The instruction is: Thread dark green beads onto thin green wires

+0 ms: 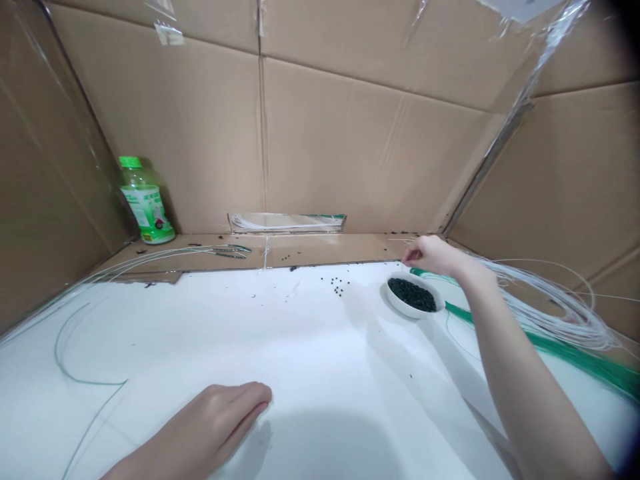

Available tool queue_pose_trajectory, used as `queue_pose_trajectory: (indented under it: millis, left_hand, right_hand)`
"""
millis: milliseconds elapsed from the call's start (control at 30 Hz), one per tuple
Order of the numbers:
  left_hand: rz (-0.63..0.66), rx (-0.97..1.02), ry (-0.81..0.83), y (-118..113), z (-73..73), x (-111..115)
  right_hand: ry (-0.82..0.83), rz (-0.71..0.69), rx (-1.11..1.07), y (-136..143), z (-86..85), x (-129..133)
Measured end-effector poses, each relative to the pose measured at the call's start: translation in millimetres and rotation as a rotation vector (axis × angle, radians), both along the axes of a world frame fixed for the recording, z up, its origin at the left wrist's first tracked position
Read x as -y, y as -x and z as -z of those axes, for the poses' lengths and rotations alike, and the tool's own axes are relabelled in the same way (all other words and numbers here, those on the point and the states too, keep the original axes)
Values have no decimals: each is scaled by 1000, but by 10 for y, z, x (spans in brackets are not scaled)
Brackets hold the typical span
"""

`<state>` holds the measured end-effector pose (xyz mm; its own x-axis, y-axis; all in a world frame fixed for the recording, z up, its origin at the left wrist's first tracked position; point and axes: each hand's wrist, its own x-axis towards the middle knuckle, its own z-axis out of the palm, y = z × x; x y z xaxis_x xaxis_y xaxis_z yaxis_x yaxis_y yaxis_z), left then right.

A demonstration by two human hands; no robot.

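My left hand (227, 417) rests low on the white table (320, 347), fingers pressed together; whatever they may hold is hidden. Up at the right, my right hand (427, 255) hovers just behind a white bowl (393, 305) of small dark pieces, its fingertips pinched. I cannot make out anything between them. Several dark beads (337, 288) lie scattered left of the bowl. A thin green strand (95, 383) curves over the table at the left.
A green-capped bottle (147, 207) stands at the back left. Coiled white strands (560, 320) and a green bundle (575, 360) lie at the right. Long strands with dark ends (233, 251) stretch along the back left. Cardboard walls (350, 133) surround the table.
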<state>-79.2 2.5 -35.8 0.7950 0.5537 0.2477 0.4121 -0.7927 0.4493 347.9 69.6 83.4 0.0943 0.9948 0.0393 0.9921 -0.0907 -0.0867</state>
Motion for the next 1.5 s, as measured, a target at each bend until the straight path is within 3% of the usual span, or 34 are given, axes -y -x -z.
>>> queue_pose_trajectory:
  millis: [133, 300, 500, 900, 1100, 1200, 1300, 1500]
  left_hand:
    - [9, 32, -1, -15, -15, 6]
    - [-4, -40, 5, -14, -26, -4]
    - [-20, -135, 26, -28, -49, 1]
    - [20, -127, 25, -12, -34, 1]
    - [16, -123, 31, -12, -6, -3]
    - [16, -130, 44, -8, -4, -9]
    - [29, -132, 26, -3, -6, -9]
    - [43, -136, -30, 6, -1, -6]
  right_hand:
    - [120, 40, 10, -173, 238, 165]
    - [189, 13, 13, -156, 503, 149]
    - [207, -21, 53, -161, 427, 154]
    - [142, -68, 12, -110, 226, 195]
    - [80, -164, -7, 206, 134, 73]
    - [88, -231, -22, 490, 191, -120]
    - [146, -271, -24, 723, 361, -346]
    - [219, -258, -14, 797, 663, -541]
